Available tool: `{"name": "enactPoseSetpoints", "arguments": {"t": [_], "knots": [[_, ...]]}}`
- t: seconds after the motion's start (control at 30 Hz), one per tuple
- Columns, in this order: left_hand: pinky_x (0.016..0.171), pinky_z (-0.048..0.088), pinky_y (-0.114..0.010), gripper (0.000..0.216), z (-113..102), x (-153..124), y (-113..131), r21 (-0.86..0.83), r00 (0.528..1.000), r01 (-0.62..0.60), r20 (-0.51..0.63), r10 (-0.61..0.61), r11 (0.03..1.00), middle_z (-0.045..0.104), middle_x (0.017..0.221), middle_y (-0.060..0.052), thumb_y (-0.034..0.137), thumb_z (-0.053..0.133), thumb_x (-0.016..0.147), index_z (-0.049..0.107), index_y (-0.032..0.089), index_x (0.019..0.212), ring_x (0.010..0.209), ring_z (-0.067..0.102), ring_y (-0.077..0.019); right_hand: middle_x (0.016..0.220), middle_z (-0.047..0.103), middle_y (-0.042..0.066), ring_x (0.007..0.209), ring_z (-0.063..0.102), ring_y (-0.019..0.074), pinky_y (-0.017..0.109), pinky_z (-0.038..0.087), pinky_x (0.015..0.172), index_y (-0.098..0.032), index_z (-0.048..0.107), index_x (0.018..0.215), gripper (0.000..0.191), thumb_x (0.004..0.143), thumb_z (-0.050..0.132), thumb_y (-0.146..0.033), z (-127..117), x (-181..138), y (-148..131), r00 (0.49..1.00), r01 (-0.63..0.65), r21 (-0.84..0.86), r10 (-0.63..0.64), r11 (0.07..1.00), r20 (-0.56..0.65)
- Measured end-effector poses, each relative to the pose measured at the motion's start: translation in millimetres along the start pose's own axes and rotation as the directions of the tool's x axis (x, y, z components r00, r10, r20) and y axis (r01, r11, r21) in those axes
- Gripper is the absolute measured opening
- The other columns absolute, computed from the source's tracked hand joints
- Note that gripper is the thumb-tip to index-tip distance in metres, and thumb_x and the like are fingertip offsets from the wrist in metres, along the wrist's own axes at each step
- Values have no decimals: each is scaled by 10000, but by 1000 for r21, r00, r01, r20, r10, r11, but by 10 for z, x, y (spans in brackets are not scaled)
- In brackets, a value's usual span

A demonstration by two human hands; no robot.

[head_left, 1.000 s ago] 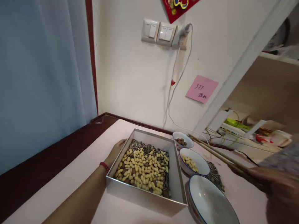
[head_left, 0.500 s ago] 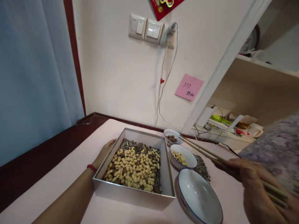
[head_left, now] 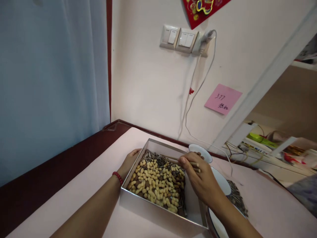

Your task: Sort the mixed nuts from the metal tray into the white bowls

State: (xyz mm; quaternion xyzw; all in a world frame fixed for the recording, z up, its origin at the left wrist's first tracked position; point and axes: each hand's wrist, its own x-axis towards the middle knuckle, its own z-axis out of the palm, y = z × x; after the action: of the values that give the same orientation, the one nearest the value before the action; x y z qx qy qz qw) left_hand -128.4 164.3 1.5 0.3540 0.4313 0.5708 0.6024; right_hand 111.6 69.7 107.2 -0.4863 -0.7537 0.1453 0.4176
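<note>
A silvery rectangular box (head_left: 155, 211) holds many unshelled peanuts (head_left: 158, 185), striped seeds like sunflower seeds (head_left: 156, 159) and some brown round nuts partly under the peanuts. Against the outside of its left wall is my left hand (head_left: 130, 162), wearing a red beaded bracelet; some fingers are hidden behind the wall, and it appears to grip the box. My right hand (head_left: 200, 178) reaches over the box's right wall. It is closed around a pair of wooden chopsticks (head_left: 170, 157), whose tips are down among the seeds at the back. I cannot make out anything between the tips.
Right of the box stand white bowls: a far one (head_left: 206, 156) with brown nuts, a middle one (head_left: 222, 181), and a near one (head_left: 220, 224) mostly behind my right forearm. A seed pile (head_left: 236, 195) lies beside them. A white cable (head_left: 192, 132) hangs down the wall.
My right hand has swung left with the chopsticks, from right of the bowls to over the box. The view has shifted left. My left hand stays at the box's left wall.
</note>
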Motion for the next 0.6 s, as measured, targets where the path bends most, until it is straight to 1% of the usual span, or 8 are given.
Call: {"name": "enactPoseSetpoints", "arguments": {"t": [0.13,0.3,0.47,0.53,0.6], "knots": [[730,549,-360,383,20,-36,36,14,1000,-10,14,9,1000,765,749,-60,355,838,518,727,146,819,728,700,-260,785,593,16,753,552,163,290,397,695,-209,605,781,348,1008,465,-433,99,67,61,1000,12,-2,-12,1000,22],[764,539,-371,419,29,-45,54,45,1000,-17,-5,17,999,757,743,-69,402,836,506,728,146,819,776,699,-279,746,575,10,713,534,155,290,387,669,-212,568,733,376,1009,458,-442,108,52,83,1000,17,5,-17,1000,-7],[717,548,-356,419,5,-18,17,30,1000,8,13,-9,1000,756,724,-60,388,828,535,717,143,855,702,697,-253,758,584,12,737,559,156,286,418,672,-212,579,764,352,1012,458,-429,-6,-62,57,999,8,12,-8,1000,-47],[712,545,-351,427,-13,4,0,41,1000,8,6,-8,999,749,715,-55,381,833,520,712,142,852,697,696,-251,781,604,14,755,581,156,280,437,664,-217,597,795,319,1015,463,-405,-92,-152,-12,997,6,15,-5,1000,-75],[727,542,-354,424,-36,33,-16,61,1000,-8,2,8,998,745,716,-52,382,837,507,709,146,836,714,696,-258,829,635,9,793,609,151,263,460,679,-237,632,854,255,1015,477,-362,-212,-284,-104,991,25,-4,-26,1000,-128]]}}
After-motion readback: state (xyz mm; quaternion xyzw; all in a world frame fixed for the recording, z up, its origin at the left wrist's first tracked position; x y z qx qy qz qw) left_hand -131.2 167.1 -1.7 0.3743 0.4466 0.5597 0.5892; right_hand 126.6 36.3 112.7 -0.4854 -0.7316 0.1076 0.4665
